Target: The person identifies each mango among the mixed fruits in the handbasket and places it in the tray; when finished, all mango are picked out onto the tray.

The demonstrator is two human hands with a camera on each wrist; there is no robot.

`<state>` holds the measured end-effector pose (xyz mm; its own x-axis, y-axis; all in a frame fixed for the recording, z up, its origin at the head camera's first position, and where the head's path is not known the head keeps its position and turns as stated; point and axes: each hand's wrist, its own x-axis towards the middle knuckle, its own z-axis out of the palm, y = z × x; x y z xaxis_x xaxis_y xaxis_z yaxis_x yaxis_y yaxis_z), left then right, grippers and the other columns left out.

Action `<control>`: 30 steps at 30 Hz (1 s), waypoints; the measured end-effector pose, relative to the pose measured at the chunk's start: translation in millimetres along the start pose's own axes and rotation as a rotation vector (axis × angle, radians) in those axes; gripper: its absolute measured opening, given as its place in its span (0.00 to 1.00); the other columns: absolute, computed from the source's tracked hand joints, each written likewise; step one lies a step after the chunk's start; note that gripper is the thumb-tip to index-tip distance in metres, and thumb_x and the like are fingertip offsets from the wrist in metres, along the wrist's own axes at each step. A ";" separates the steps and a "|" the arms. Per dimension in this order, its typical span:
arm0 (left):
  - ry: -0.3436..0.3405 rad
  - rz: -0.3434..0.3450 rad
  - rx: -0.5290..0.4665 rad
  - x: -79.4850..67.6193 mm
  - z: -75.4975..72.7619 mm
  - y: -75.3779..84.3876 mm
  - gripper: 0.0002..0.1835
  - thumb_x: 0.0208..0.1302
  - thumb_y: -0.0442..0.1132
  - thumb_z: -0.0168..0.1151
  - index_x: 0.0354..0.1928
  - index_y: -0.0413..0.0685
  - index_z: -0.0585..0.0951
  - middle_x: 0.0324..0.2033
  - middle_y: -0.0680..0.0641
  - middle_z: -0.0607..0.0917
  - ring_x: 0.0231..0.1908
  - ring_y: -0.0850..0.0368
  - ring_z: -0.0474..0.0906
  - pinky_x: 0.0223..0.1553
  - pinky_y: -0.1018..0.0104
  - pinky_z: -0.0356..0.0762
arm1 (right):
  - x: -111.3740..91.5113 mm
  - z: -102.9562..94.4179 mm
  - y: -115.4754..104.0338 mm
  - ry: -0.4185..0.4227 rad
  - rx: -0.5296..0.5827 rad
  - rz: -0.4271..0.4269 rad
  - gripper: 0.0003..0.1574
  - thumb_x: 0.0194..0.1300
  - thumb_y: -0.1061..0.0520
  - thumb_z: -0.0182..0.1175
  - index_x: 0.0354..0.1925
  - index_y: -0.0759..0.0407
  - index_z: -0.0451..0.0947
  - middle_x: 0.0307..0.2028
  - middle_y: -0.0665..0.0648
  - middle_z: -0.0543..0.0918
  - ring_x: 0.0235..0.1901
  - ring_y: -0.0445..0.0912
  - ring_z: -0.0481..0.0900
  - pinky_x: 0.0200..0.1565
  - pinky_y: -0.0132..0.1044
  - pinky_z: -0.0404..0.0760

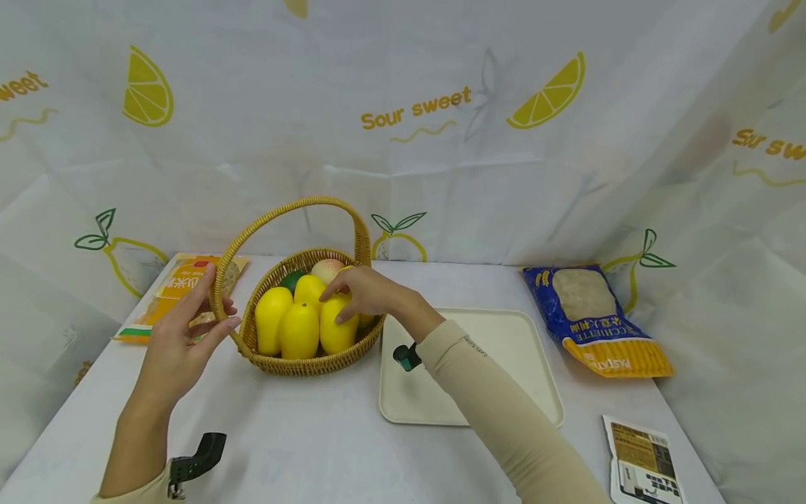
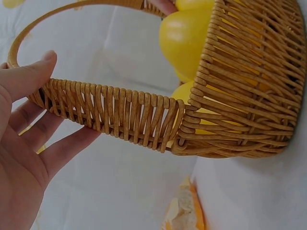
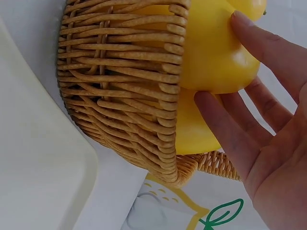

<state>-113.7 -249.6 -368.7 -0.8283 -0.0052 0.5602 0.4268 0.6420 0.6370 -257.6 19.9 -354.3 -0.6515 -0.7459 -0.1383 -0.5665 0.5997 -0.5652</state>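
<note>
A wicker basket [image 1: 302,365] with a tall arched handle [image 1: 302,203] holds several yellow mangoes [image 1: 299,332], a dark green fruit [image 1: 292,281] and a pale pinkish peach [image 1: 328,269]. My left hand [image 1: 176,353] holds the left side of the handle, thumb on one face and fingers behind it, as the left wrist view shows. Over the basket's right side, my right hand [image 1: 365,290] grips a yellow mango [image 3: 216,52] between thumb and fingers. That mango is still within the basket, above its rim. Another mango [image 3: 192,132] lies beside it, under the fingers.
Right of the basket lies a cream tray [image 1: 504,371], partly under my right forearm. A blue and yellow pasta bag [image 1: 592,318] is at the back right, a brown-and-white packet [image 1: 645,462] at the front right. Behind my left hand lies an orange food bag [image 1: 182,287].
</note>
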 end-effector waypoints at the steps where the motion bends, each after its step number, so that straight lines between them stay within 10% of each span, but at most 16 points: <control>1: 0.000 0.000 -0.001 -0.1 -0.2 -0.3 0.51 0.57 0.18 0.68 0.79 0.60 0.61 0.43 0.74 0.77 0.46 0.82 0.74 0.48 0.95 0.72 | -0.3 0.2 -0.6 0.000 -0.008 -0.002 0.26 0.60 0.58 0.75 0.57 0.49 0.85 0.59 0.48 0.85 0.63 0.47 0.78 0.68 0.40 0.77; 30: -0.003 -0.007 0.008 -0.8 -0.6 -1.0 0.50 0.59 0.21 0.68 0.78 0.61 0.61 0.43 0.60 0.81 0.47 0.81 0.75 0.48 0.94 0.73 | -27.9 -42.9 11.8 0.146 0.019 -0.060 0.30 0.57 0.51 0.77 0.58 0.49 0.84 0.59 0.48 0.85 0.58 0.46 0.78 0.65 0.39 0.78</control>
<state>-113.2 -250.7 -369.5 -0.8325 -0.0074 0.5540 0.4179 0.6480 0.6367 -267.8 60.2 -322.2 -0.6843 -0.7290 0.0152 -0.5979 0.5491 -0.5840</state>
